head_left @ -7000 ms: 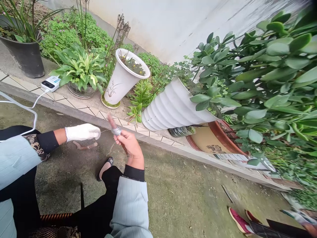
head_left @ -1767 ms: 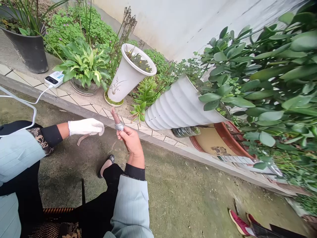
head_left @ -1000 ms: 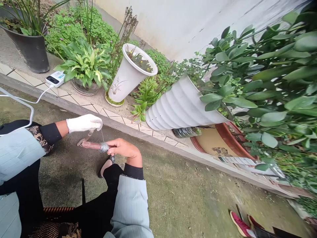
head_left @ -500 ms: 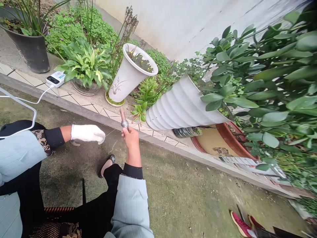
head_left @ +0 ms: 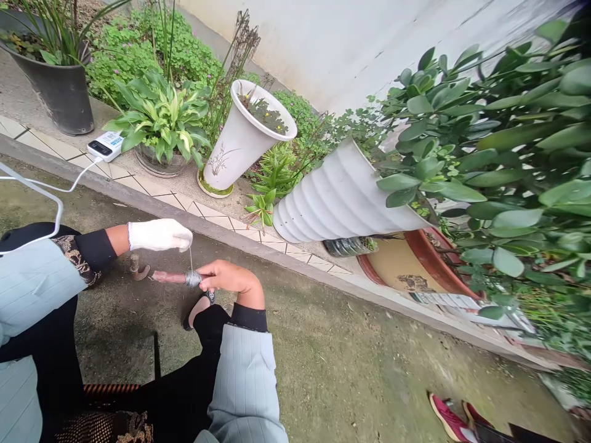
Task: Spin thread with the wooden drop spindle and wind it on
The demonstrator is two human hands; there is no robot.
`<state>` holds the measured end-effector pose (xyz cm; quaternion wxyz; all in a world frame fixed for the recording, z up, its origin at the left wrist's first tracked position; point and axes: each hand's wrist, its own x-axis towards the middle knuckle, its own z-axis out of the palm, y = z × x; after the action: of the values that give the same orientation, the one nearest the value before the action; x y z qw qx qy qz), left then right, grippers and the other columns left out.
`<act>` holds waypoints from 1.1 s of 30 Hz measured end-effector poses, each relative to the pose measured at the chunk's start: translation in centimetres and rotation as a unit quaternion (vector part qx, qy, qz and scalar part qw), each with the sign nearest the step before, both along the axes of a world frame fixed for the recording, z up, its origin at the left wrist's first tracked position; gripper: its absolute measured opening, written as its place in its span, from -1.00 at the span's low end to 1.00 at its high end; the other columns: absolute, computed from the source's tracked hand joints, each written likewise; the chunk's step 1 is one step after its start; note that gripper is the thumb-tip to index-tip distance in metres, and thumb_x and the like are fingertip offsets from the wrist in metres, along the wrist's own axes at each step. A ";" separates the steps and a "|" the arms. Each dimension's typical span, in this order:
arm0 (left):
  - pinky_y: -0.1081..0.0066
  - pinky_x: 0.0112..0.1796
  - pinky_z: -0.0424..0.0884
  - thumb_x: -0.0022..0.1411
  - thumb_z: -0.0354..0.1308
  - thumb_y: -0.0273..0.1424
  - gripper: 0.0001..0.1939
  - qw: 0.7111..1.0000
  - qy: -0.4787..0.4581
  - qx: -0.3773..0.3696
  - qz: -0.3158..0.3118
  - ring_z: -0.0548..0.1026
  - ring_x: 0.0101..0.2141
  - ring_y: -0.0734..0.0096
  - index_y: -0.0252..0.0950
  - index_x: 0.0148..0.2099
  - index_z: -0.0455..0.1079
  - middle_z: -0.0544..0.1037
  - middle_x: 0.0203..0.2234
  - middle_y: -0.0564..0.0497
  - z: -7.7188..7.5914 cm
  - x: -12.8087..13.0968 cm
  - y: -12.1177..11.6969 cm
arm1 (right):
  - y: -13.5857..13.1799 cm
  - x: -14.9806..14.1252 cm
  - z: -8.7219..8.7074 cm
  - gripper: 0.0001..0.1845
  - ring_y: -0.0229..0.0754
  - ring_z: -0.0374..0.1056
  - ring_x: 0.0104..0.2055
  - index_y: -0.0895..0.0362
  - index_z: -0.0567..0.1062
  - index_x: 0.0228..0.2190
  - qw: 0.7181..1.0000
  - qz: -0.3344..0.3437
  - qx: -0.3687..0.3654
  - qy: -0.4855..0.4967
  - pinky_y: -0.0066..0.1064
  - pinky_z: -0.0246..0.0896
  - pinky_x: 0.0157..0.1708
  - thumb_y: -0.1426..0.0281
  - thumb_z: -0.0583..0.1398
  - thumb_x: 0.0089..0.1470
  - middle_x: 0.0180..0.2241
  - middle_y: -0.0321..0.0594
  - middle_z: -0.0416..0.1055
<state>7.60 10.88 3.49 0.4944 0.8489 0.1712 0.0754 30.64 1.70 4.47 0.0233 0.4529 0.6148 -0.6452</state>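
Observation:
My left hand (head_left: 159, 235) wears a white knit glove, its fingers pinched on a thin pale thread (head_left: 191, 258). The thread runs down to a grey winding (head_left: 192, 279) around a short reddish-brown stick (head_left: 168, 277). My bare right hand (head_left: 231, 277) grips the stick's right end just beside the winding. The stick lies nearly level, its free end pointing left below the glove. Whether the thread is string or wire, I cannot tell. A small curved brownish thing (head_left: 139, 271) shows near the stick's free end, partly under the glove; its kind is unclear.
Along the tiled ledge stand a black pot (head_left: 64, 95), a leafy potted plant (head_left: 164, 123), a tilted white planter (head_left: 231, 151) and a ribbed white pot (head_left: 332, 197). A white device (head_left: 106, 146) with a cable sits there. Another person's red shoe (head_left: 446, 415) shows lower right.
My right hand has tipped the stick from upright to nearly level, pointing left. My left hand has moved slightly left and up, and the thread now hangs more steeply between glove and winding.

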 end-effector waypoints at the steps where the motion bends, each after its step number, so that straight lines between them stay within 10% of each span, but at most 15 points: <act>1: 0.51 -0.35 0.17 0.28 -0.03 -0.35 -0.75 0.999 -0.014 -0.029 0.010 0.26 -0.44 0.51 -0.41 -0.33 0.37 0.40 -0.47 0.05 -0.1 0.0 0.0 | -0.2 0.4 0.4 -0.75 -0.35 0.23 -0.50 0.20 0.52 -0.31 0.997 -0.046 0.014 0.053 -0.50 0.12 -0.46 0.31 0.24 -0.04 -0.51 -0.34 0.36; 7: 0.51 -0.54 0.09 0.32 -0.08 -0.14 -0.60 0.965 -0.007 -0.258 -0.035 0.16 -0.58 0.53 -0.38 -0.15 0.37 0.24 -0.60 0.12 -1.6 0.7 -1.5 | -0.7 2.2 1.4 -0.73 -0.35 0.15 -0.55 0.15 0.41 -0.45 0.845 -0.440 0.206 0.223 -0.46 0.10 -0.52 0.21 0.27 -0.09 -0.52 -0.30 0.30; 13: 0.51 -0.45 0.18 0.33 -0.08 -0.20 -0.63 0.993 0.008 -0.107 -0.054 0.26 -0.52 0.52 -0.33 -0.39 0.34 0.43 -0.48 0.04 -0.7 1.5 -2.7 | 0.9 2.9 -0.5 -0.75 -0.35 0.16 -0.55 0.15 0.39 -0.42 0.802 -0.546 0.221 0.096 -0.50 0.05 -0.56 0.22 0.22 -0.07 -0.52 -0.31 0.31; 16: 0.51 -0.41 0.16 0.32 -0.08 -0.29 -0.68 0.996 0.026 -0.006 -0.088 0.28 -0.51 0.51 -0.31 -0.39 0.37 0.44 -0.50 0.06 -0.2 1.7 -3.0 | 1.5 2.6 -1.7 -0.77 -0.30 0.21 -0.53 0.16 0.45 -0.34 0.830 -0.487 0.251 -0.106 -0.47 0.07 -0.51 0.26 0.14 0.02 -0.53 -0.29 0.35; 21: 0.49 -0.43 0.11 0.30 -0.06 -0.36 -0.70 0.995 0.046 0.065 -0.068 0.25 -0.54 0.52 -0.33 -0.41 0.39 0.43 -0.54 0.07 0.0 1.3 -2.6 | 1.1 0.9 -1.8 -0.86 -0.23 0.29 -0.48 0.18 0.52 -0.40 0.909 -0.179 0.165 -0.339 -0.42 0.06 -0.42 0.39 0.18 0.03 -0.54 -0.20 0.42; 28: 0.54 -0.44 0.16 0.33 -0.09 -0.32 -0.68 0.999 0.018 -0.025 -0.041 0.24 -0.51 0.55 -0.38 -0.38 0.35 0.40 -0.51 0.07 0.4 0.3 -0.5 | 0.2 0.6 0.1 -0.84 -0.36 0.20 -0.54 0.22 0.50 -0.46 0.997 0.004 -0.007 -0.073 -0.51 0.06 -0.49 0.35 0.22 -0.01 -0.62 -0.35 0.31; 33: 0.55 -0.49 0.17 0.34 -0.10 -0.21 -0.61 0.993 -0.003 -0.104 -0.051 0.20 -0.54 0.57 -0.42 -0.35 0.33 0.40 -0.51 0.04 0.3 0.3 -0.7 | -0.7 1.9 0.6 -0.63 -0.36 0.21 -0.53 0.25 0.51 -0.35 0.980 -0.120 0.012 0.158 -0.48 0.12 -0.49 0.20 0.32 -0.11 -0.53 -0.29 0.36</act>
<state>7.94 10.22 3.78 0.5839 0.8001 0.1333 0.0341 32.52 1.03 5.09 -0.1571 0.4157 0.5594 -0.6997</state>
